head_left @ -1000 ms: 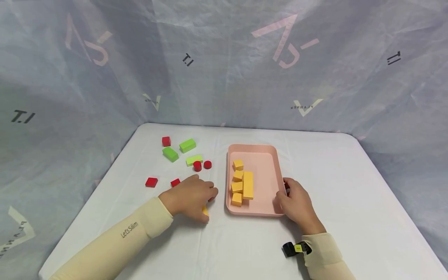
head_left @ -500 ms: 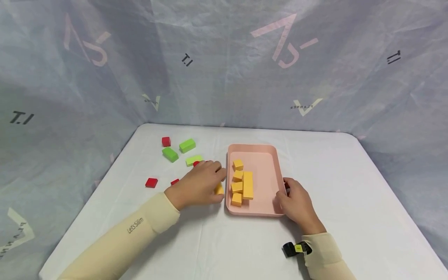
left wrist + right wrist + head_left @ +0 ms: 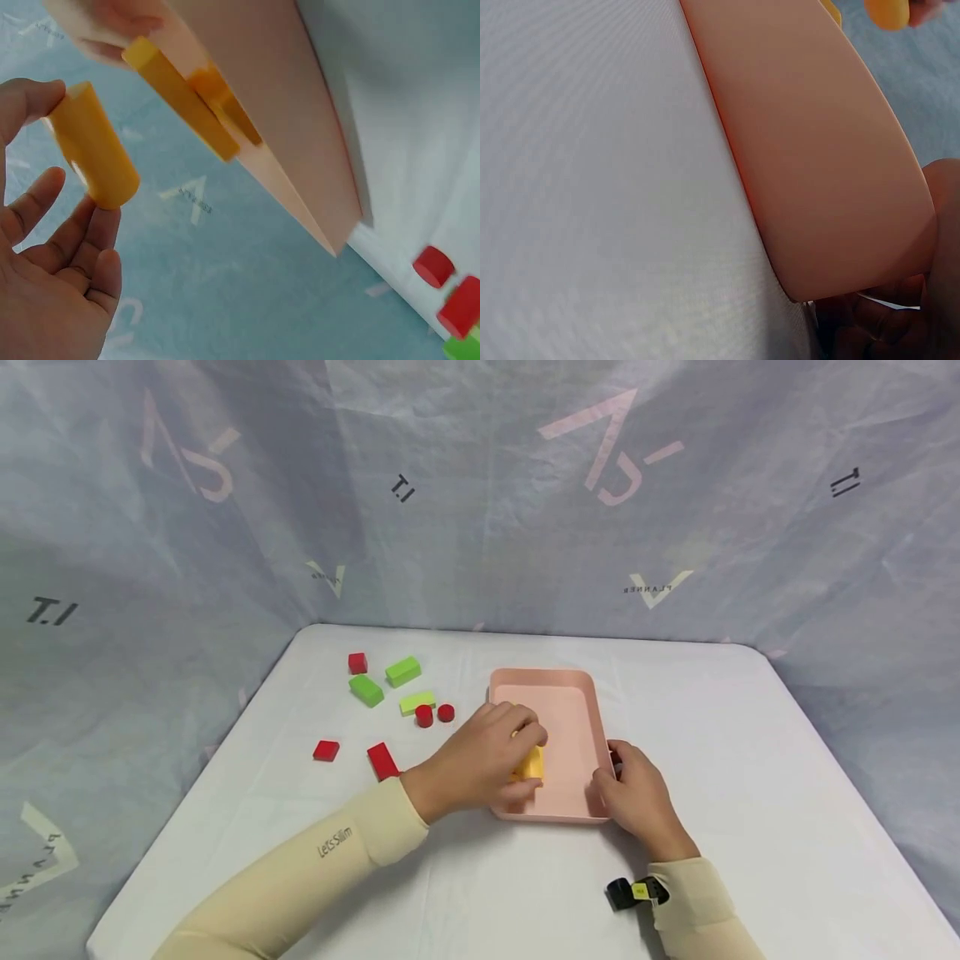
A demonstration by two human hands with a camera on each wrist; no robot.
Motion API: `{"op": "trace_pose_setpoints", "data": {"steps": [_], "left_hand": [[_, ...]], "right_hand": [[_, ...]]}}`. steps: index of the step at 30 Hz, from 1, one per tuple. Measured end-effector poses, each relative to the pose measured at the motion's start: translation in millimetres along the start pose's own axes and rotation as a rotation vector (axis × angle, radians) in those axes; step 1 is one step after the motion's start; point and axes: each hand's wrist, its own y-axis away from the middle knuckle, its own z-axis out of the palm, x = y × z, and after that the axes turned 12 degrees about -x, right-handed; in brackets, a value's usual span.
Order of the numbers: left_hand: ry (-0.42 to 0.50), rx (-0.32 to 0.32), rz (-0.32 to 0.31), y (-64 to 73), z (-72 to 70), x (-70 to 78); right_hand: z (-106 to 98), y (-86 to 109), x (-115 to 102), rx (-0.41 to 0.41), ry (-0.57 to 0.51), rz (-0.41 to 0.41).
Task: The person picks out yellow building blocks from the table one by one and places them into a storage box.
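Observation:
In the left wrist view my left hand (image 3: pixel 64 277) pinches a yellow cylinder block (image 3: pixel 96 148) between thumb and fingertips. The head view has this left hand (image 3: pixel 483 760) over the left half of a pink tray (image 3: pixel 570 718). A long yellow block (image 3: pixel 180 97) lies in the tray with smaller yellow blocks (image 3: pixel 225 101) beside it; from the head they are mostly hidden by the hand. At the tray's right side my right hand (image 3: pixel 637 793) grips the rim, thumb on the inside and fingers outside. The right wrist view shows the tray's outer wall (image 3: pixel 817 150) close up.
Left of the tray, on the white table (image 3: pixel 750 827), lie red cylinders (image 3: pixel 423 716), green blocks (image 3: pixel 366 691), a red cube (image 3: pixel 357 663), a flat red piece (image 3: pixel 326 751) and a red oblong block (image 3: pixel 383 762). A grey printed curtain (image 3: pixel 480 510) stands behind the table.
My left hand has lifted the yellow cylinder from the table and carried it right, over the tray. The red oblong block has come into fuller view. My right hand has stayed on the rim.

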Motion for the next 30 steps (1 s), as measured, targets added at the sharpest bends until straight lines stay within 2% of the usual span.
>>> {"op": "trace_pose_setpoints", "data": {"steps": [10, 14, 21, 30], "left_hand": [[0.011, -0.075, 0.020, -12.2, 17.7, 13.6], [0.001, -0.106, 0.026, -16.4, 25.8, 13.9], [0.000, -0.197, 0.010, -18.3, 37.8, 13.9], [-0.008, -0.241, 0.004, -19.7, 49.2, 13.9]], "right_hand": [[4, -0.9, -2, 0.025, 0.005, -0.041], [3, -0.8, -2, 0.028, 0.015, -0.041], [1, -0.7, -1, 0.027, 0.017, -0.033], [2, -0.5, 1, 0.030, 0.020, -0.019]]}}
